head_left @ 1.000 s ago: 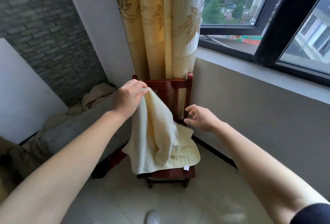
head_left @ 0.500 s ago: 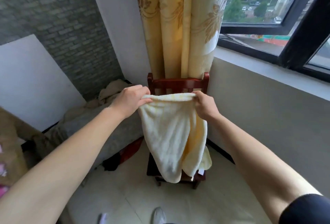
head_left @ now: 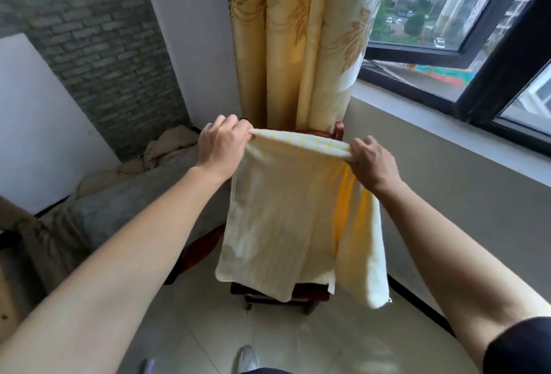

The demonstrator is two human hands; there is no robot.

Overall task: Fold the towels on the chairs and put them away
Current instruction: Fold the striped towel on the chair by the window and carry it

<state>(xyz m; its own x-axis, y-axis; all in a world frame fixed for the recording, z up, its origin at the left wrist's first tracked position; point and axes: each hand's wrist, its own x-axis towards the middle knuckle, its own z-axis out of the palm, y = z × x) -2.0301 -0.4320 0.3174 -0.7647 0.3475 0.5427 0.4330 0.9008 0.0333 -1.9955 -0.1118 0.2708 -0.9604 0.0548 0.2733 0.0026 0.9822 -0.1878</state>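
One towel (head_left: 286, 218) between both hands (head_left: 222, 148) (head_left: 372, 163)

The floor (head_left: 208, 332) of pale tiles fills the lower middle of the frame. On it, at the centre, stands a dark red wooden chair (head_left: 339, 132), its seat mostly hidden behind the hanging towel (head_left: 283, 224). A white shoe (head_left: 247, 357) is at the bottom edge. At the left, a low grey bed (head_left: 119, 206) carries crumpled beige cloth (head_left: 167, 147).

— Where does the single view look from?
— The person's head, wide-angle, facing forward and down.
— How near?
— Close: chair (head_left: 339, 131) just ahead, floor (head_left: 298, 344) along the bottom edge.
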